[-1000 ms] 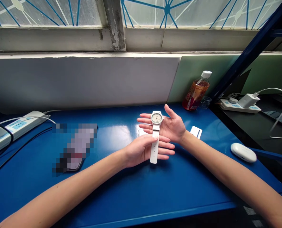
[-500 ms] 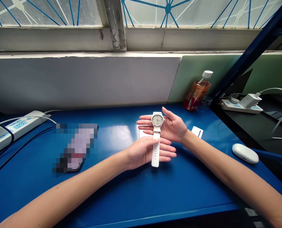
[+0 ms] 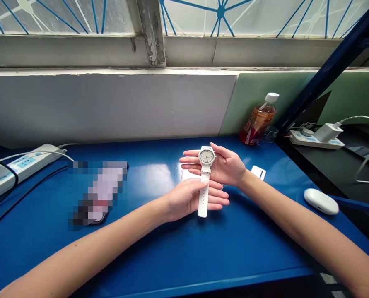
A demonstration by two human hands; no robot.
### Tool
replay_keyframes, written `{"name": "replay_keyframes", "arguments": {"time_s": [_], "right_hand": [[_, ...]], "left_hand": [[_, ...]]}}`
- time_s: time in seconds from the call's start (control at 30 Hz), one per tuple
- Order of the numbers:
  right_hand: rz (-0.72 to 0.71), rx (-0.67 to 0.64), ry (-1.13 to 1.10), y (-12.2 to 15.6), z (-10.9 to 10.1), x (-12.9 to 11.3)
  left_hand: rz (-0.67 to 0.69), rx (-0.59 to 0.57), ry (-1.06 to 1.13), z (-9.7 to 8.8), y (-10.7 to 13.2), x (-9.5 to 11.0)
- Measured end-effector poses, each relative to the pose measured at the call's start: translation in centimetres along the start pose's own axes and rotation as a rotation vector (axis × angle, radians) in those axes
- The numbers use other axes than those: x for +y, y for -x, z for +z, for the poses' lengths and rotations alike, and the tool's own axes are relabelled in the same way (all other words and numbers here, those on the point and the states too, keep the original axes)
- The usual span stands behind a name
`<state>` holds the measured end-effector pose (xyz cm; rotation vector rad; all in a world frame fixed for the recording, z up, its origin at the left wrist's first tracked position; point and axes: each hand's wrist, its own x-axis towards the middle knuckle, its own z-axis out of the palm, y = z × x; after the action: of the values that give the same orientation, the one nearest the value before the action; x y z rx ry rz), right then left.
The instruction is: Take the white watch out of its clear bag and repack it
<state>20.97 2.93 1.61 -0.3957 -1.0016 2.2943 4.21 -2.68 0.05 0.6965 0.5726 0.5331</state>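
Note:
A white wristwatch (image 3: 206,157) with a pale round dial hangs lengthwise across both hands, its holed strap pointing toward me. My left hand (image 3: 182,199) is palm up, with its thumb pressed on the strap and its fingers stretched out beneath. Farther back, my right hand (image 3: 227,166) lies flat and palm up, fingers pointing left behind the watch face. Its thumb is raised away from the watch. Partly covered by the hands, a white flat item (image 3: 189,174) lies on the blue table (image 3: 159,256); its kind cannot be made out.
To the left lie a pixelated phone (image 3: 105,190) and a power strip (image 3: 27,163) with cables. A drink bottle (image 3: 259,120) stands at the back right by a small clear cup (image 3: 269,135). A white card-like item (image 3: 259,172) and white rounded case (image 3: 321,201) are on the right.
My right hand's thumb has lowered slightly. Otherwise both hands and the wristwatch stay almost where they were.

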Motion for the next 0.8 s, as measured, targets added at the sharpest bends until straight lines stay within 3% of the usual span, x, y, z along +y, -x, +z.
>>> {"name": "replay_keyframes", "arguments": {"time_s": [0.2,0.4,0.8], "right_hand": [[-0.026,-0.02,-0.005,0.1,0.2,-0.2],[-0.048,0.057,0.026,0.1,0.4,-0.4],[-0.121,0.227,-0.091,-0.2,0.0,-0.4]], "left_hand": [[0.021,-0.014,-0.003,-0.3,-0.3,-0.2],[0.026,-0.035,-0.037,0.1,-0.2,-0.1],[0.088,0.118,-0.075,0.9,-0.1,0.3]]}}
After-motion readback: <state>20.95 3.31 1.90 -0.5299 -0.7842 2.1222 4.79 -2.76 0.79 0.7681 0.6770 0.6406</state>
